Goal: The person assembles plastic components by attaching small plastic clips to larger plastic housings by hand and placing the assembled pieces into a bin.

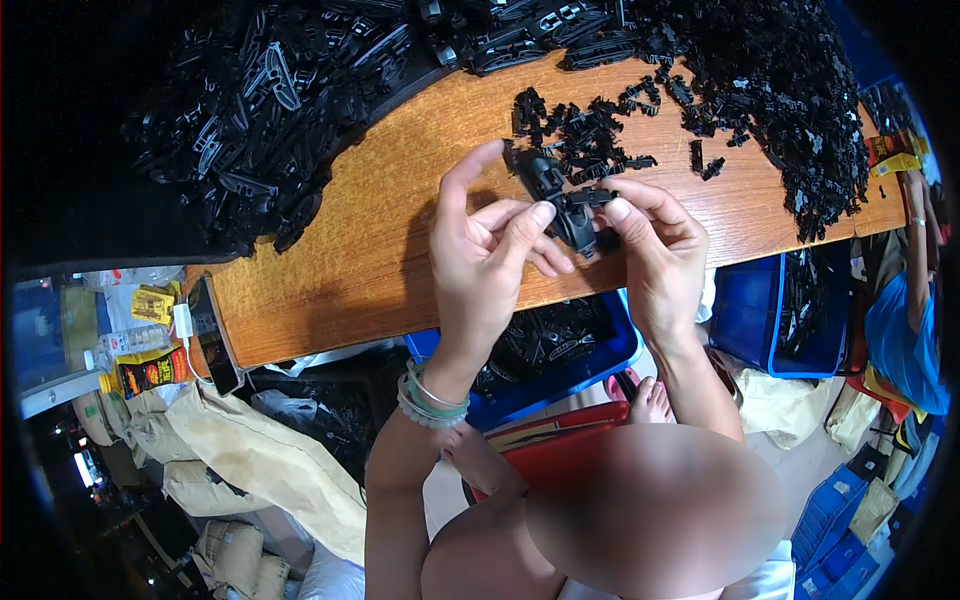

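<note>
Above the front part of the wooden table (340,220), both hands meet at a black moulded plastic part (577,232). My left hand (478,245) grips it between thumb and curled fingers, with the index finger raised off it. My right hand (662,245) pinches a small black plastic clip (592,198) against the part's right side. Whether the clip is seated in the part, I cannot tell. Just beyond the hands lies a loose cluster of similar small black clips (590,130).
Larger black plastic parts (260,110) heap up at the far left, small clips (790,110) at the far right. Below the table edge stand a blue bin (625,345) and a second blue bin (745,310), both holding black parts. Another person's arm (917,250) shows at right.
</note>
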The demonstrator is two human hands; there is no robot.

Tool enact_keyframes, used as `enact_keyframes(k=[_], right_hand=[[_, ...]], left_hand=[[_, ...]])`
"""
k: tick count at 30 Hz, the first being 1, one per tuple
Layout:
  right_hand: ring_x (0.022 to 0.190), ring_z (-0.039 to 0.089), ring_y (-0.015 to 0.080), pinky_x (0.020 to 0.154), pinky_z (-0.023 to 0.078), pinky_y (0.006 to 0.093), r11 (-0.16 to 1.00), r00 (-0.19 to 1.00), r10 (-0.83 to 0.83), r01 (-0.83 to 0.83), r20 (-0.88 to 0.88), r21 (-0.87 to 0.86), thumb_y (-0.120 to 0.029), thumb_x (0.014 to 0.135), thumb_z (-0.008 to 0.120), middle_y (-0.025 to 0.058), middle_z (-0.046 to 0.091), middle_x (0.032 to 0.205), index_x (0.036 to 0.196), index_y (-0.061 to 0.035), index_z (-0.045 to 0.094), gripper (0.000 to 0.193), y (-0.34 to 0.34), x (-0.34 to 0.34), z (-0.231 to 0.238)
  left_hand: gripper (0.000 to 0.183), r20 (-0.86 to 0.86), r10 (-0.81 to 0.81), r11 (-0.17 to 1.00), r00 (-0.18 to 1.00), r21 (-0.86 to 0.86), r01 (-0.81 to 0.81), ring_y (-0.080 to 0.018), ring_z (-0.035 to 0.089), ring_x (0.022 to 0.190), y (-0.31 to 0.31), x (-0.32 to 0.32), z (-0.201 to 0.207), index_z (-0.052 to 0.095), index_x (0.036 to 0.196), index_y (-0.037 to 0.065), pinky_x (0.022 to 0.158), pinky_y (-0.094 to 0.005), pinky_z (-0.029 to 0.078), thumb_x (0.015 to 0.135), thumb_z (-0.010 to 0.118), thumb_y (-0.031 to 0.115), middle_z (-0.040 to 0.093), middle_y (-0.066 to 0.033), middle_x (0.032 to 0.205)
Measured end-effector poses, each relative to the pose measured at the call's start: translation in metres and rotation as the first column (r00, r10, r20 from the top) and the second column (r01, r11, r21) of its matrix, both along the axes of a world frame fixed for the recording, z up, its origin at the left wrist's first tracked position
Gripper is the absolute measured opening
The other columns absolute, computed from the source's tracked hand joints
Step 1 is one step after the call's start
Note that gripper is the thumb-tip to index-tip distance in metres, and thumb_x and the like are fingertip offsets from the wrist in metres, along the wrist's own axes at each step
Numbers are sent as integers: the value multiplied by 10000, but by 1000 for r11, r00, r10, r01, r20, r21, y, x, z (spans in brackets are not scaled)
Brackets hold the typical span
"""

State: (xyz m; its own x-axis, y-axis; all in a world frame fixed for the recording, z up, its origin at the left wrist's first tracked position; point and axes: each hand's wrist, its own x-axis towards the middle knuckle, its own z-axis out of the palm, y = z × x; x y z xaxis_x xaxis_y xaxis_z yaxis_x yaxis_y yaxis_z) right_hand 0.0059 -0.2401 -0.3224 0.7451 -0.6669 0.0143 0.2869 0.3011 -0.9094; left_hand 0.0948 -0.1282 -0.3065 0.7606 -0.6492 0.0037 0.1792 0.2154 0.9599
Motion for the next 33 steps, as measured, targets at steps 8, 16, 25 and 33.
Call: enact_keyframes(k=[8,16,25,33], right_hand=[[806,609,130,732,475,218,998,1000,9,-10,23,66,-12,831,606,93,643,867,1005,39,618,181,2,-5,-5],[810,480,143,714,392,245,821,988,-148,103,-36,-561,47,720,663,53,541,845,895,-19,693,189,-5,-10,-1],[791,504,168,672,408,250,716,985,-173,128,3,-687,58,698,658,70,561,840,885,-25,695,208,-9,-15,-1],[754,540,109,655,427,221,893,990,56,-108,-129,-436,14,759,662,84,600,896,989,12,650,231,0,-24,8]], left_hand=[[329,66,-69,998,995,-6,69,-136,624,734,-4,-11,-8,478,1137,-69,609,-217,526,828,584,-31,603,-127,936],[248,45,-160,985,986,76,156,-171,649,690,4,-6,-1,520,1064,-84,592,-242,549,824,575,-50,621,-139,834],[216,121,-171,981,978,112,157,-230,665,720,6,-5,4,510,1039,-93,606,-274,560,828,541,-62,629,-187,856],[175,390,-125,980,912,190,53,-121,643,733,11,-7,8,574,893,-4,629,-218,507,733,643,-30,637,-74,837]])
